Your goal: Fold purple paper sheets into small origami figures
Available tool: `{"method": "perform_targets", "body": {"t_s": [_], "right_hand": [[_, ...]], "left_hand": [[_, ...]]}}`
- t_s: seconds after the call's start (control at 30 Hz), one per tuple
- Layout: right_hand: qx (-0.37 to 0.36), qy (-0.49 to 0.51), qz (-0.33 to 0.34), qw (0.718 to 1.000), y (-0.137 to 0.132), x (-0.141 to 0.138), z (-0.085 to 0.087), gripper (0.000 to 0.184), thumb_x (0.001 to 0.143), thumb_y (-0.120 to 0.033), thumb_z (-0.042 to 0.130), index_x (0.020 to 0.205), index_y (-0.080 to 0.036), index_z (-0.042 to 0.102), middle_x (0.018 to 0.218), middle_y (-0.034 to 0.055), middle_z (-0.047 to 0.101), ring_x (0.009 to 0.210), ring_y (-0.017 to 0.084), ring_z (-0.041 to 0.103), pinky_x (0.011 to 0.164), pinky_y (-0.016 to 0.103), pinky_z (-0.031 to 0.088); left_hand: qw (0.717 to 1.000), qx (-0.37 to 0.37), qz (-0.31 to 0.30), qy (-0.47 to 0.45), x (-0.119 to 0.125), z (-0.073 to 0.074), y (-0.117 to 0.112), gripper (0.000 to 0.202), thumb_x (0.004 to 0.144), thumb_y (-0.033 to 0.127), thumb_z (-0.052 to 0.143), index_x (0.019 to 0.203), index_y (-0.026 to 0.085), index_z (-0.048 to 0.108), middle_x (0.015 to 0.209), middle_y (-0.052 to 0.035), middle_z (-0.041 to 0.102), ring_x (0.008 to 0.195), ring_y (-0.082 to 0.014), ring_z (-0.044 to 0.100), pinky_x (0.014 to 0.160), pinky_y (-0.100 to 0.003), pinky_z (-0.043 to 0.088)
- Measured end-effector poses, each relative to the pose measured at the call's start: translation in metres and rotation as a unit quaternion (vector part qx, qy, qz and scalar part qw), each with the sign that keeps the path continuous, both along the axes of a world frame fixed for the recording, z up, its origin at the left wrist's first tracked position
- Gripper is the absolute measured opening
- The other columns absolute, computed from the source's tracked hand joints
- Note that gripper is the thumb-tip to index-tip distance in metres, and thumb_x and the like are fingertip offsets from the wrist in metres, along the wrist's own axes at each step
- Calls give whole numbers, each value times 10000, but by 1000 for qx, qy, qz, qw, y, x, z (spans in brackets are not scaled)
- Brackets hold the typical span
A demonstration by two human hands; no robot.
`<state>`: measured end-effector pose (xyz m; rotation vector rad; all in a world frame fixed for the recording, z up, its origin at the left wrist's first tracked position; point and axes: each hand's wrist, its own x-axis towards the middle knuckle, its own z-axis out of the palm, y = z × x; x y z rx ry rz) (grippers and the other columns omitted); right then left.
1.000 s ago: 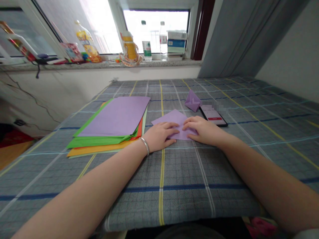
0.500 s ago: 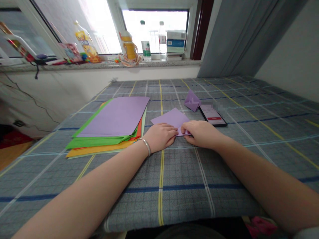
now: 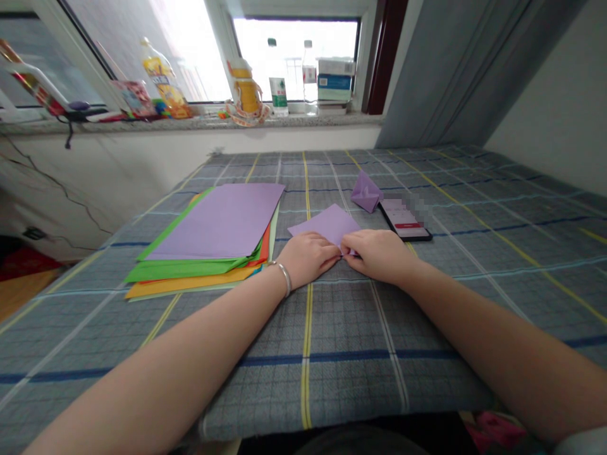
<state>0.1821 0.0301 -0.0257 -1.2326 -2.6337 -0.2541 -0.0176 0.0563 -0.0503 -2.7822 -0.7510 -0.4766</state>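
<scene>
A folded sheet of purple paper (image 3: 329,220) lies on the checked cloth in front of me, its far corner pointing away. My left hand (image 3: 310,258), with a silver bangle at the wrist, rests on the paper's near left part, fingers together and pressing down. At the near edge my right hand (image 3: 372,253) is closed, thumb and curled fingers pinching the paper close to the left fingertips. Both hands hide the near edge. Just beyond, a folded purple paper shape (image 3: 365,191) stands beside a phone (image 3: 403,218).
To the left lies a stack of coloured paper (image 3: 218,221), purple on top with green and orange beneath. The checked tablecloth (image 3: 351,385) covers the table. Bottles, a yellow cup (image 3: 246,91) and boxes (image 3: 334,82) line the windowsill behind. A grey curtain (image 3: 455,69) hangs at right.
My right hand has slid slightly left along the near edge, closer to the left fingertips. My left hand has shifted a little to the right. The stack and phone are unmoved.
</scene>
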Motion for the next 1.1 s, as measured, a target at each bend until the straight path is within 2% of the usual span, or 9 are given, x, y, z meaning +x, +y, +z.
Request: {"method": "perform_targets", "body": {"t_s": [0.2, 0.37, 0.6, 0.83, 1.1], "right_hand": [[-14, 54, -6, 998, 0, -1, -1, 108, 898, -268, 496, 859, -215, 582, 843, 25, 674, 789, 181, 603, 649, 285, 340], [1, 104, 16, 994, 0, 0, 0, 95, 898, -258, 517, 856, -208, 587, 875, 32, 657, 839, 178, 589, 712, 278, 378], [59, 92, 64, 992, 5, 2, -4, 208, 942, -279, 461, 817, -205, 610, 864, 49, 642, 861, 186, 546, 748, 287, 385], [54, 105, 114, 986, 11, 6, -7, 214, 937, -273, 459, 807, -213, 617, 842, 42, 633, 829, 183, 519, 751, 291, 387], [40, 135, 109, 984, 16, 14, -7, 146, 892, -253, 530, 773, -212, 603, 818, 31, 610, 832, 183, 533, 726, 294, 385]], "left_hand": [[997, 61, 14, -47, -2, 0, -2, 267, 966, 295, 428, 883, 181, 655, 770, -28, 715, 725, -141, 665, 852, -321, 493], [992, 92, 7, -82, -5, 8, -5, 227, 964, 293, 446, 921, 225, 659, 924, -2, 724, 837, -127, 642, 941, -342, 424], [981, 168, 13, -98, -6, 10, -7, 181, 935, 290, 510, 813, 243, 635, 937, 0, 678, 872, -161, 548, 853, -372, 378], [982, 176, 2, -63, -6, 11, -7, 193, 941, 270, 494, 793, 241, 615, 908, 5, 655, 843, -157, 516, 834, -364, 369], [978, 189, 0, -91, -9, 12, -5, 185, 920, 242, 520, 749, 213, 586, 905, -4, 645, 803, -144, 512, 796, -346, 372]]}}
